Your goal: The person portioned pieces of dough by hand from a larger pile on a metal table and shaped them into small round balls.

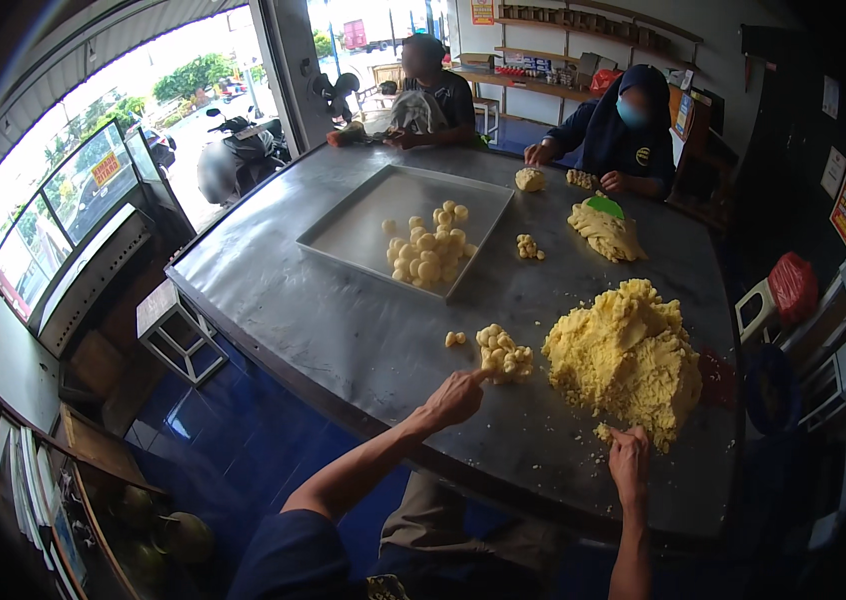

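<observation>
At the near side of the metal table [293, 290], my left hand [454, 398] reaches to a heap of small pale dough pieces [505, 357]. Its fingers are closed at the heap's near edge, and what they pinch is hidden. Two loose dough pieces [455, 339] lie just left of that heap. My right hand [630, 458] is beside the near edge of a big mound of yellow crumbly mixture [625, 355]. A small lump of yellow mixture [603, 432] shows at its closed fingertips. Crumbs are scattered around the mound.
A square metal tray [343, 235] holds many round dough balls [431, 250]. Across the table, a masked co-worker [633, 130] handles dough near a large dough slab [608, 232] with a green scraper [605, 206]. Another person [433, 95] sits at the far edge. A white-framed stool [178, 330] stands left.
</observation>
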### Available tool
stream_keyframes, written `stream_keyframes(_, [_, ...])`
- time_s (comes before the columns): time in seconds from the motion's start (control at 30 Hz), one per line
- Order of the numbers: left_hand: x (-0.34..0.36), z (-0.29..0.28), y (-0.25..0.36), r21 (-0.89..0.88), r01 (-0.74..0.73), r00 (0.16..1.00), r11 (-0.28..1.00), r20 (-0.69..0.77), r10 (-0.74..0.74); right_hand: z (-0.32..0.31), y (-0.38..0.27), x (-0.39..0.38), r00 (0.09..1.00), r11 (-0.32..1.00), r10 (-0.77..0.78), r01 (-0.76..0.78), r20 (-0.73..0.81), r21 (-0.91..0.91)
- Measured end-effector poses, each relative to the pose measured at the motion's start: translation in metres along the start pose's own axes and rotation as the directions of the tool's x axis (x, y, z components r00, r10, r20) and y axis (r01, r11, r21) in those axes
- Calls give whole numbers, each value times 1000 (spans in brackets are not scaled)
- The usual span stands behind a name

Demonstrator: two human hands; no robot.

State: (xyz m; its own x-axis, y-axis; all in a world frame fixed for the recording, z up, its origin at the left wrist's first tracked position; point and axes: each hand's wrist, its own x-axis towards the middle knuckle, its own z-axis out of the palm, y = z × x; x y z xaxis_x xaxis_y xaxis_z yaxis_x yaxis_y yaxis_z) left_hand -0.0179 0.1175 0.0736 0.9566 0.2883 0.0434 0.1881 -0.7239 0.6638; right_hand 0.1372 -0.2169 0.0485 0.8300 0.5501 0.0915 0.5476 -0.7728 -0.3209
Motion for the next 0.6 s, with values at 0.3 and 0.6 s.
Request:
stream_keyframes(0.3, [-47,40,-2,-74,-284,956,956,-99,277,17,-17,-45,994,996,23,-13,-108,93])
stream_keyframes(0.6, [27,68,22,492,-302,820,816,-303,486,19,0,-8,961,976,-50,105,-271,189])
